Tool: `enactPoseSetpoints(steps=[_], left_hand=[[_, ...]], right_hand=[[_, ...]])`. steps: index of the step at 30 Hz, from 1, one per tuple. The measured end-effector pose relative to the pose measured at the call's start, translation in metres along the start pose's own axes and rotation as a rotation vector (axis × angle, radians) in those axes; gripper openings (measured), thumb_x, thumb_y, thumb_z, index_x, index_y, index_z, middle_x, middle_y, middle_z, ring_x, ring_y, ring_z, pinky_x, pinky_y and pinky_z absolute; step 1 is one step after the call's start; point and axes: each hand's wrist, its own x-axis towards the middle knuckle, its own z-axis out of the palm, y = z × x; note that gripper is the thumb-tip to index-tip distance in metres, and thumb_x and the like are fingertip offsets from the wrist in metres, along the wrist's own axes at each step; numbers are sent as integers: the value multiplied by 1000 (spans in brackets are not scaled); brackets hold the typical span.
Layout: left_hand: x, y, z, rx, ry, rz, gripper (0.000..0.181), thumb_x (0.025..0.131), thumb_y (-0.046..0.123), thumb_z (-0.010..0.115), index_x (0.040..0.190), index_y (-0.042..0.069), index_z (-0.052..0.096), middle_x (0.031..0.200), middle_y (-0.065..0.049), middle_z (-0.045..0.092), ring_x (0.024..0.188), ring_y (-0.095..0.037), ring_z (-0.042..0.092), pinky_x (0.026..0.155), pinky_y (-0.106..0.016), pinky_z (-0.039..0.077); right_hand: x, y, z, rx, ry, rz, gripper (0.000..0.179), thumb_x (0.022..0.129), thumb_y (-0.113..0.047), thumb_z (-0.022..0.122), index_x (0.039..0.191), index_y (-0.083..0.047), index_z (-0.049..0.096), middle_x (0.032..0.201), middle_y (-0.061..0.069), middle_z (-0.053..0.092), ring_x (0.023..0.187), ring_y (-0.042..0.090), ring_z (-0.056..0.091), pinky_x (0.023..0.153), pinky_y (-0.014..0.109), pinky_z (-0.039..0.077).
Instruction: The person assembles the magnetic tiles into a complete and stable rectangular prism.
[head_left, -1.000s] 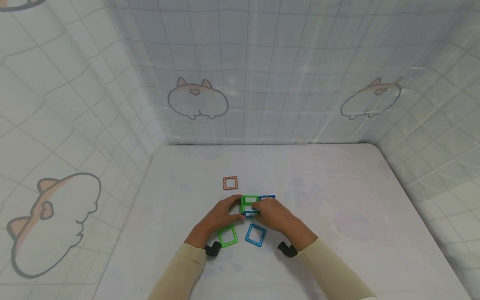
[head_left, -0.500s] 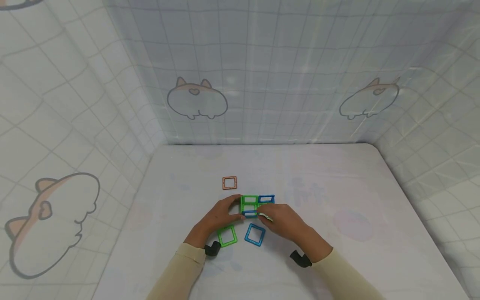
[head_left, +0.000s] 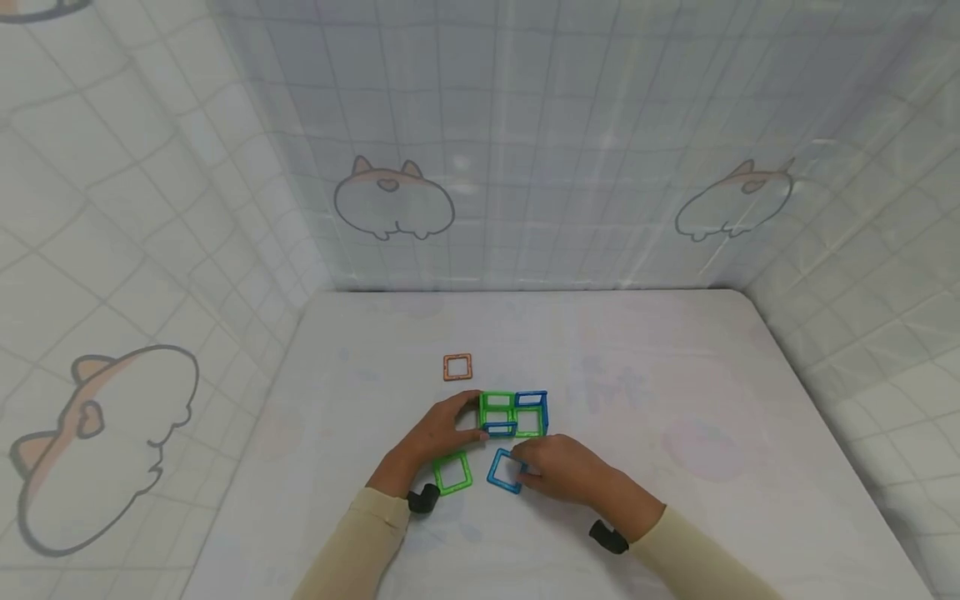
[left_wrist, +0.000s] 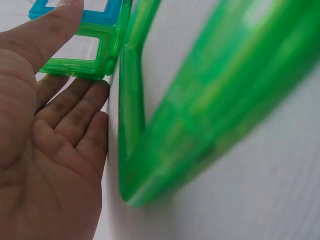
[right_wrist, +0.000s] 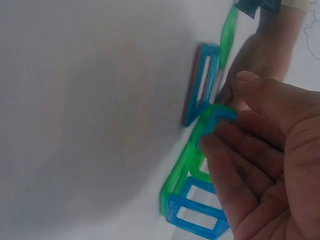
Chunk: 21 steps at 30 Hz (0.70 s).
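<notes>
A small box-like structure of green and blue magnetic tiles stands mid-table. My left hand holds its left side, thumb at the near blue tile and fingers along the green one. A loose blue square tile lies flat in front of the structure. Over that tile's right edge is my right hand; in the right wrist view its thumb and fingers are spread apart, nothing between them. Beneath my left wrist lies a loose green square tile, large and close in the left wrist view.
An orange square tile lies flat behind the left hand. The white-covered table extends to both sides and back to a tile-patterned curtain. Black wrist mounts hang below both wrists.
My right hand has come away from the structure, moving toward me to the loose blue tile. The structure's right part is now uncovered. The left hand keeps its place.
</notes>
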Motion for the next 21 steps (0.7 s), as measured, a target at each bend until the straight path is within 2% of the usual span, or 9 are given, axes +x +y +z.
enactPoseSetpoints(steps=[7,21], left_hand=[[0,-3,2,8,-4,3,79,82,47,80,148,19,46,146,2,53,139,-19,44,115,-46,36],[0,-4,1,11,7,15,78,82,47,79,148,21,46,144,4,55,137,-18,46,113,-46,38]], right_hand=[[3,-1,13,-36,-34,9,41,89,-33,76,125,-16,67,115,-7,71,97,3,65,86,25,56],[7,-4,19,-122,-13,18,53,81,-47,81,122,-17,68,115,-5,72,96,6,68,82,24,57]])
